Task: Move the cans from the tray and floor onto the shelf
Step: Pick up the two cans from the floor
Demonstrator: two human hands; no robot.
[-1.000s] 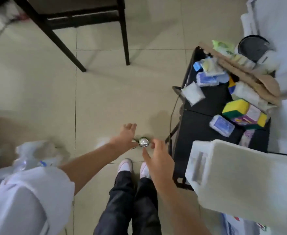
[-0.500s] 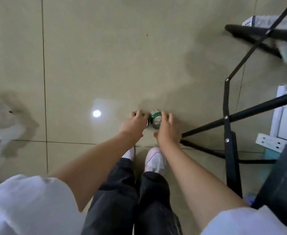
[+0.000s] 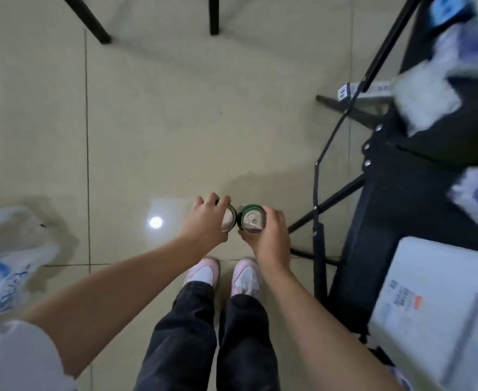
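Observation:
Two green cans with silver tops stand side by side, upright, above the tiled floor in front of my feet. My left hand (image 3: 204, 221) wraps the left can (image 3: 230, 220) from its left side, hiding most of it. My right hand (image 3: 270, 235) grips the right can (image 3: 253, 220) from the right, its pull-tab top plainly visible. The two cans almost touch. The black shelf (image 3: 407, 176) stands at the right, its surface loaded with blurred packets.
A black wire and slanted frame bars (image 3: 317, 210) of the shelf run close to my right hand. A white box (image 3: 435, 306) sits low at the right. A white plastic bag (image 3: 9, 263) lies on the floor at the left. Black chair legs (image 3: 214, 15) stand at the top.
Both hands have closed round the two cans and lifted them toward the camera. The view has pulled back, so the shelf and the white box show again.

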